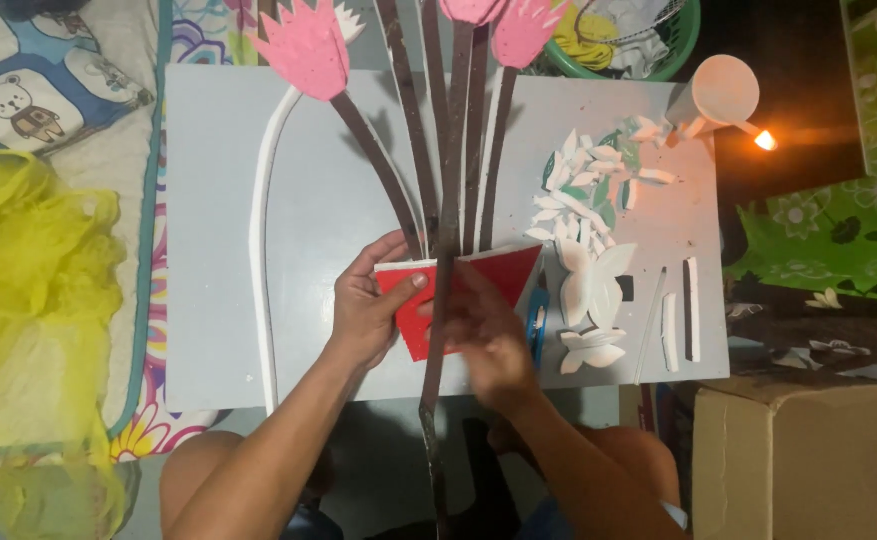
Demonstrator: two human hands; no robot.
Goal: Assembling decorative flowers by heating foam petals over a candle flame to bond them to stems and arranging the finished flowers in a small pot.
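- Bare knees at the bottom edge, both forearms reaching up onto the pale grey board (219, 330).
- left hand (367, 310) grasping the left side of the red triangle piece (494, 272), thumb on its white top edge.
- right hand (487, 335) blurred, lying over the middle of the red piece and the brown strip (437, 340); can't tell how tightly it grips.
- Red piece sits low-centre on the board, point down, brown strip crossing it and running off the near edge.
- Blue cutter (538, 325) just right of the right hand, then white butterfly cutouts (591, 290) and white strips (681, 318) near the right edge.
- Cardboard box (804, 455) off the near right corner.
- Open board left of the left hand, out to a white curved strip (264, 250).
- Yellow netting (29, 300) well left.
- Farther: pile of white leaf scraps (584, 180), brown stems fanning up to pink flower shapes (304, 45) at the far edge.
- Pink scoop (721, 98) at the far right corner, green basket (684, 40) behind.
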